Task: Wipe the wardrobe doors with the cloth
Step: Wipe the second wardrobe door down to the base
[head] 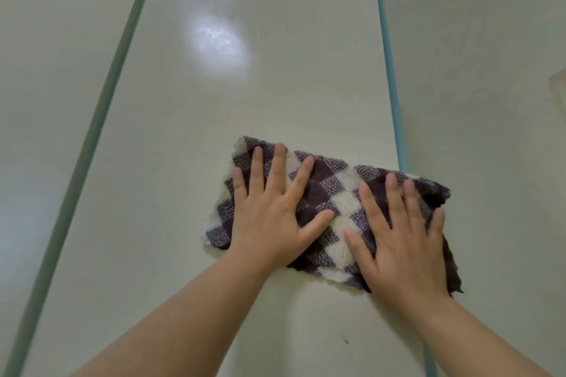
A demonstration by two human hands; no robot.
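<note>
Head view, looking up along a pale, glossy wardrobe door [275,86]. Observations follow.

1. Cloth [329,193]: a checked piece in dark purple and cream, with frayed edges, spread flat against the door's lower right part. Its right end reaches the door's right edge and laps slightly past it.

2. Left hand [269,223]: laid flat on the left half of the cloth, palm to the fabric, fingers spread wide and pointing up the door. It presses rather than grips; nothing is pinched between the fingers.

3. Right hand [404,245]: laid flat on the right half of the cloth, fingers extended and a little closer together, thumb out towards the left hand. Again a flat press, no closed hold.

4. The 2 hands lie side by side, near each other but not touching; a strip of checked cloth shows between the thumbs.

5. Both forearms are bare and enter from the bottom of the view.

6. Door surface: a bright patch of reflected light [217,46] sits above and left of the cloth. A small dark speck [346,341] shows on the door below the cloth, between the forearms.

7. Edges: a grey-green strip [101,119] bounds the door on the left, and a light blue strip [390,70] bounds it on the right. Pale panels continue beyond both strips.
</note>
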